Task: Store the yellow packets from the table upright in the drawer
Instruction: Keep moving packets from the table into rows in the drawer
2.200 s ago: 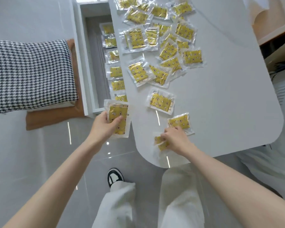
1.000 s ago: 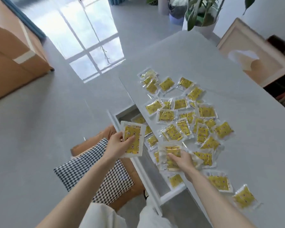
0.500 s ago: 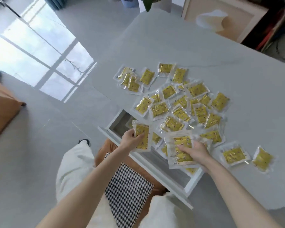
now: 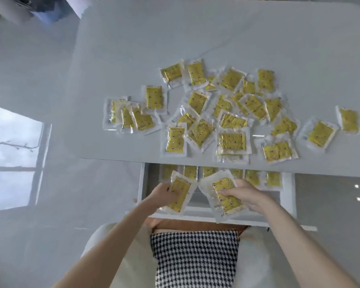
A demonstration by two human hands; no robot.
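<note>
Left grip (image 4: 164,192) and right grip (image 4: 244,194) each clasp a yellow packet (image 4: 180,202); best stood upright against the row (image 4: 253,177) just beyond, in the drawer (image 4: 142,183).

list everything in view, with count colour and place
table: one, pale grey, upper view
loose packets: roughly thirty, yellow, scattered flat on the table
drawer: one, white, open under the table's near edge
stored packets: about six showing, yellow, row along the drawer's back
cushion: one, black-and-white houndstooth, below the drawer
floor: glossy grey, left
held packet: one, yellow, over the drawer's left
held stack: count unclear, yellow, over the drawer's middle
left hand: one, grips the held packet
right hand: one, grips the held stack
</note>
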